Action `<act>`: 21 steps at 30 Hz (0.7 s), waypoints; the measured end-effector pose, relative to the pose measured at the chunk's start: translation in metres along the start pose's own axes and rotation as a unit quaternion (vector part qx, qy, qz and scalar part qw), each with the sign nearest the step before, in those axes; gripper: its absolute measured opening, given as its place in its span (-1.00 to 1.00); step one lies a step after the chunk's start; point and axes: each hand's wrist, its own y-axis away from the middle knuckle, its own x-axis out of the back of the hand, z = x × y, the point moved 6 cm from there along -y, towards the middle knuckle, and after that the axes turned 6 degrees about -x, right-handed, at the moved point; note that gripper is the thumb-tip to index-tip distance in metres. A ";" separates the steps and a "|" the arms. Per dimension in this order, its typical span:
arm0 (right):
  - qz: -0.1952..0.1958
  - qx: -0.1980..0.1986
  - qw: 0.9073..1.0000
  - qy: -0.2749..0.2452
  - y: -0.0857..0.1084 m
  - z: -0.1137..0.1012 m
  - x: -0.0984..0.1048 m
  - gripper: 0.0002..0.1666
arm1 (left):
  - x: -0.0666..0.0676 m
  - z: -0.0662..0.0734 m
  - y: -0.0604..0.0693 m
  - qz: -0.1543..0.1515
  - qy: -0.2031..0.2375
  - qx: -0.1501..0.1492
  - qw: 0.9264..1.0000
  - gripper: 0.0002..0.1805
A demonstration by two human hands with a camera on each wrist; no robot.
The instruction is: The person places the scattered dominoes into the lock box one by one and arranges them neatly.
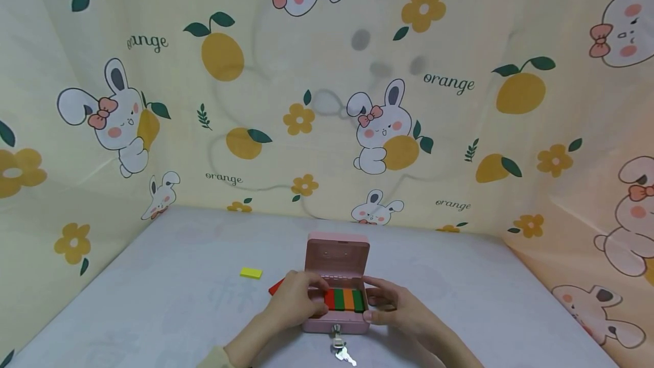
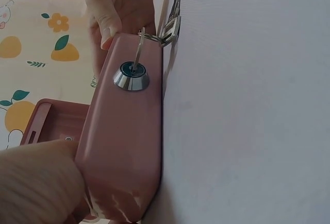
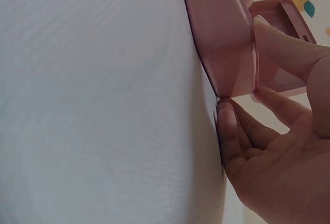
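Observation:
An open pink metal cash box [image 1: 335, 327] stands on the table, its lid [image 1: 337, 257] raised at the back. Colored blocks lie in a row inside: red, green [image 1: 339, 300], orange [image 1: 349, 300] and green. Reaching over the box's left side, my left hand [image 1: 293, 300] has fingertips and thumb at opposite ends of a red block [image 1: 328, 300]. My right hand [image 1: 401, 308] grips the box's right side, thumb on the rim and fingers along the outer wall. From the front lock [image 2: 132, 74] hangs a ring of keys [image 1: 346, 355].
A yellow block [image 1: 251, 273] lies on the white tabletop [image 1: 204, 277], left of the box. Another red piece [image 1: 276, 286] shows partly behind my left hand. Patterned cloth walls [image 1: 327, 146] enclose the table at the back and sides.

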 end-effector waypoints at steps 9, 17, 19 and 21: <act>-0.007 0.010 1.000 -0.006 0.000 -0.001 -0.001 -0.11 | -0.001 -0.002 -0.001 -0.006 -0.003 0.008 1.000 -0.72; -0.008 0.008 1.000 -0.007 0.001 -0.001 -0.001 -0.10 | -0.002 -0.004 -0.002 -0.008 -0.003 0.013 1.000 -0.71; -0.009 0.009 1.000 -0.006 0.001 -0.001 -0.001 -0.10 | -0.002 -0.004 -0.002 -0.010 0.002 0.014 1.000 -0.70; -0.011 0.010 1.000 -0.007 0.001 -0.001 -0.001 -0.11 | -0.002 -0.004 -0.002 -0.012 0.006 0.014 1.000 -0.70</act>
